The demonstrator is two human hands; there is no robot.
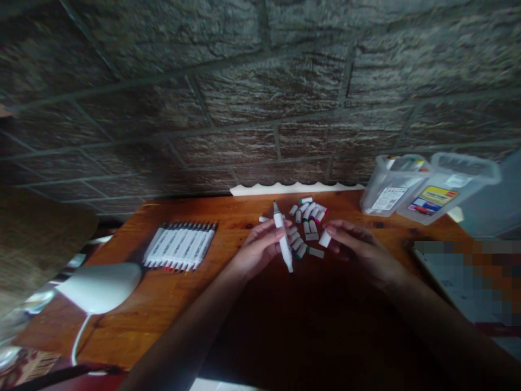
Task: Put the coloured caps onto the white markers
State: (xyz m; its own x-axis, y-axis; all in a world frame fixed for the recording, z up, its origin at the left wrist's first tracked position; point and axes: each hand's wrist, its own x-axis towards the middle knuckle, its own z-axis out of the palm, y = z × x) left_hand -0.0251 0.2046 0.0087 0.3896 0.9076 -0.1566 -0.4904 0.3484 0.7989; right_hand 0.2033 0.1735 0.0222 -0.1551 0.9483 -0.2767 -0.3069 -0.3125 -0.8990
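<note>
My left hand (259,247) is closed around a white marker (283,239), held upright with its uncapped grey tip pointing away from me. My right hand (355,245) pinches a small white marker cap (324,239) at its fingertips, a short way right of the marker. Between and beyond the hands, several loose white caps with coloured ends (309,213) lie scattered on the wooden table (171,293). A tidy row of several white markers (181,245) lies flat to the left of my left hand.
Two clear plastic containers with labels (423,190) lie at the back right. A white lamp head (100,279) stands at the front left with its cord. A brick-pattern wall (260,98) rises behind the table. A blurred-out patch covers the right side.
</note>
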